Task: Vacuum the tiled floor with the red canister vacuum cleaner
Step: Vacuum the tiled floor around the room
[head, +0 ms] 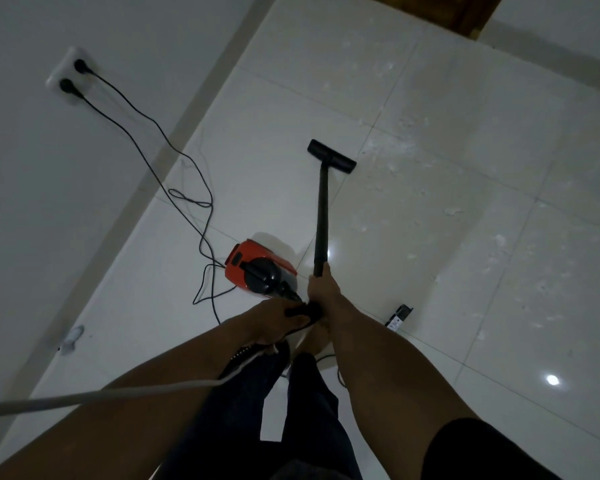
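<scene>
The right hand [321, 284] has its fingers wrapped round the near end of the black wand [322, 209]. The left hand [274, 317], just behind it, grips the black handle [300, 310]. The wand looks stiff and light, so it is good to push from this end. The red canister vacuum [257, 268] sits just past the left fingers. It is likely heavier and will drag along. Far ahead of the right fingers, the floor head [331, 156] rests flat on the shiny tiled floor [465, 237], which looks slippery. White dust bits [404, 148] lie beyond. One vacuum, one wand, one head — and two plugs [80, 65] in the wall.
</scene>
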Motion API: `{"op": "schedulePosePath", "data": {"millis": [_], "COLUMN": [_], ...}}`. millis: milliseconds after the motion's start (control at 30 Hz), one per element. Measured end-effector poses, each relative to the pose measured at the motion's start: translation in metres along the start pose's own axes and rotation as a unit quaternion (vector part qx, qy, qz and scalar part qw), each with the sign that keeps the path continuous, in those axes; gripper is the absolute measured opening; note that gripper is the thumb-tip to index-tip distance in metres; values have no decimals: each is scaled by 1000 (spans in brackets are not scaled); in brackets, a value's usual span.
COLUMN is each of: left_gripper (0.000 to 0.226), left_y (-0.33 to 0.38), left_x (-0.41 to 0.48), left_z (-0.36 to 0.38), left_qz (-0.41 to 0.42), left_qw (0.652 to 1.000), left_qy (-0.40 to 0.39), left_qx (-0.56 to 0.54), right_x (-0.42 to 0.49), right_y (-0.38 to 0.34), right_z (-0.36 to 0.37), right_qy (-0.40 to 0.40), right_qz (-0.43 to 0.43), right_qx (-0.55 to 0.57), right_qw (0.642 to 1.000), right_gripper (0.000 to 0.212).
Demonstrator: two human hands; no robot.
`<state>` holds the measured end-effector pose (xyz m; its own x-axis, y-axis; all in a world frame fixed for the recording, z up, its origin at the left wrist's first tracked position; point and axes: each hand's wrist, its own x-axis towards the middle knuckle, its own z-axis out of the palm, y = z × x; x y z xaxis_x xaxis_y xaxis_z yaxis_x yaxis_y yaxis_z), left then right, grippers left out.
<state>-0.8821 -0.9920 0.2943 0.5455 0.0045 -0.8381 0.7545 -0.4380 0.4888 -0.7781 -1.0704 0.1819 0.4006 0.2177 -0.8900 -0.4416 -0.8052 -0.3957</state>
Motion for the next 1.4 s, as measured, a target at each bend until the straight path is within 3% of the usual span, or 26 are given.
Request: {"op": "schedulePosePath", "data": {"millis": [400,733,967,1400], "left_gripper": [40,35,45,38], "left_y": [-16,-38,-46,10], "left_x": [1,17,35,108], "left_z": [-40,-97,-137,-191], "left_qz": [-3,28,34,-1], "left_qw": [998,994,993,990], "left_qy": [-16,25,25,25], "left_qx": [-56,-105,-109,-140], "right_x": [-1,-2,25,98], "right_y": [-37,-125,-165,-228], "right_z": [3,7,11,-48], "right_qy": [-3,14,22,22], "right_qz": [-10,6,26,20], "right_qx": [-25,-117,-140,-143], "right_qw": [1000,993,990,989], "right_gripper": [70,74,74,73]}}
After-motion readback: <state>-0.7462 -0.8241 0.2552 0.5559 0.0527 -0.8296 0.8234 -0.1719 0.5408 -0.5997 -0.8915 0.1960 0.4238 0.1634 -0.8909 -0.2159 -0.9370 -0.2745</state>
